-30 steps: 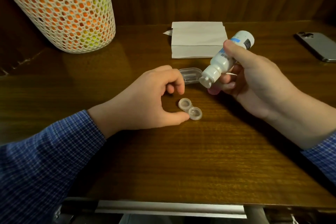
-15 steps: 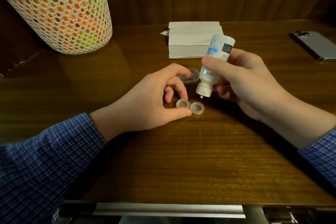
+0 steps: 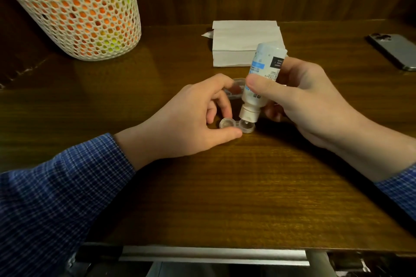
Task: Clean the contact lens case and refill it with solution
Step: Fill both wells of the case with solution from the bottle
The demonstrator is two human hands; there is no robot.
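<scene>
Filling the right-hand well is, as we judge it, the step in hand: our right hand (image 3: 301, 99) grips the solution bottle (image 3: 261, 78) with thumb and fingers curled round its body, turned nozzle-down, and the tip sits just above the open well of the contact lens case (image 3: 237, 126). Whether liquid is flowing we cannot tell; a pale glint shows in that well, nothing more. The case lies flat on the wooden bench (image 3: 225, 186), both wells uncapped, between our two hands. Our left hand (image 3: 191, 119) steadies it, thumb and curled forefinger pinching the left well so it cannot slide.

The next move calls for a gentle squeeze, then a short shift of the nozzle to the left well without touching the rim. That well sits under our own fingers, so the pinch may have to move. The caps are not clearly visible; a clear plastic piece (image 3: 234, 87) lies just behind our left hand, mostly hidden, and we cannot say what it is.

On the bottle's label we see a blue band and a black patch with small white print, too fine to read; no brand can be made out. A stack of white tissues (image 3: 240, 45) lies behind, a phone (image 3: 394, 50) at far right, a white mesh basket (image 3: 74, 9) at far left.
</scene>
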